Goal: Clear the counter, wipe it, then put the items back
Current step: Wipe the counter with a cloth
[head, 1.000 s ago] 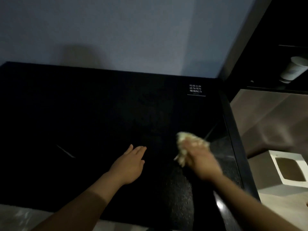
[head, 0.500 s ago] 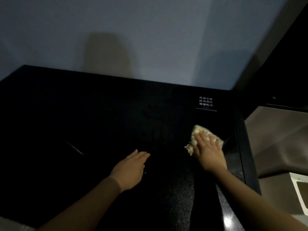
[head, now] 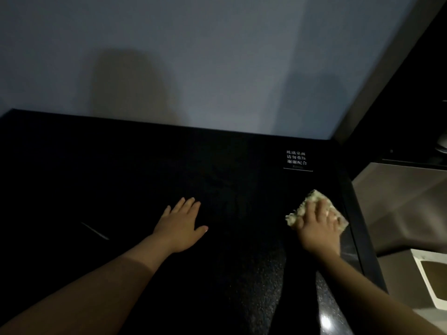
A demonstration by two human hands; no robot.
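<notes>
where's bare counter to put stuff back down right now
Bare black counter shows left of the left hand, out to the far-left corner, and behind both hands up to the wall. The gap between the hands is free too. The right edge is crowded: right hand pressing the cloth, printed notice behind it.

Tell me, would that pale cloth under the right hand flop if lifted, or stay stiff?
Probably floppy: the cloth looks bunched and uneven-edged under the right hand. Likely light, since it looks small and thin. It should slide easily on the glossy counter.
</notes>
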